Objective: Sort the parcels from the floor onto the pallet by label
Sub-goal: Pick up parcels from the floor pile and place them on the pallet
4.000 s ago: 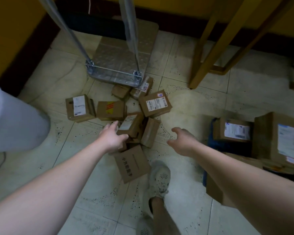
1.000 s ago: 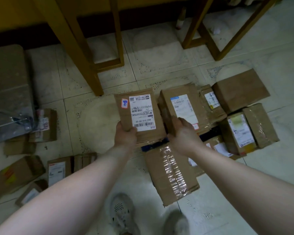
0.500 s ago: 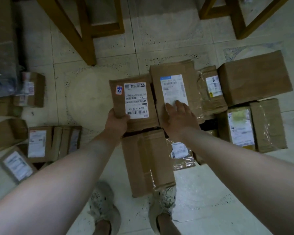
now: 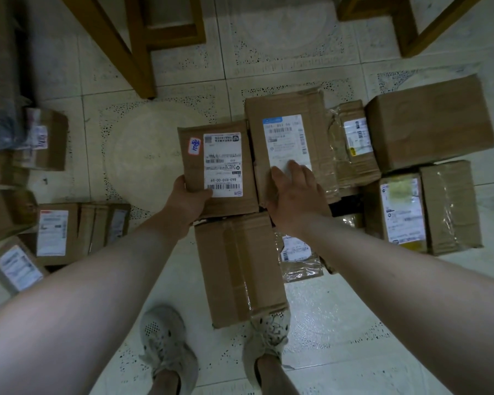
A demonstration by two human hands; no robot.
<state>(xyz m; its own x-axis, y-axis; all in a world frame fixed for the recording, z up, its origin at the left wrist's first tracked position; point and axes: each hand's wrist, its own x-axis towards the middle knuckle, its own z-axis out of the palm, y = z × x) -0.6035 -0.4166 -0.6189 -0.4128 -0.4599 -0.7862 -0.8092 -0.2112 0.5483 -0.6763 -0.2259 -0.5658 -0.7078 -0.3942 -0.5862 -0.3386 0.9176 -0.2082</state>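
Observation:
My left hand (image 4: 189,202) grips the near left corner of a brown parcel (image 4: 194,172) with a white barcode label and a small blue-marked sticker. The parcel sits level beside a larger parcel (image 4: 317,124) with a blue-topped label. My right hand (image 4: 293,195) lies flat on that larger parcel's near end, fingers straight across its label. A taped plain parcel (image 4: 240,269) lies just below both hands. More parcels are grouped at the right, among them a big plain box (image 4: 429,124) and a yellow-labelled one (image 4: 401,212). The pallet is hidden under this group.
Several loose parcels lie on the tiled floor at the left, such as one with a white label (image 4: 54,233). Wooden furniture legs (image 4: 120,49) stand at the top. A wrapped bundle (image 4: 0,81) fills the upper left. My shoes (image 4: 166,343) stand at the bottom.
The view has closed in on the parcel group. My left hand has carried the labelled parcel down beside the larger one. My right hand has slid up onto the larger parcel's label.

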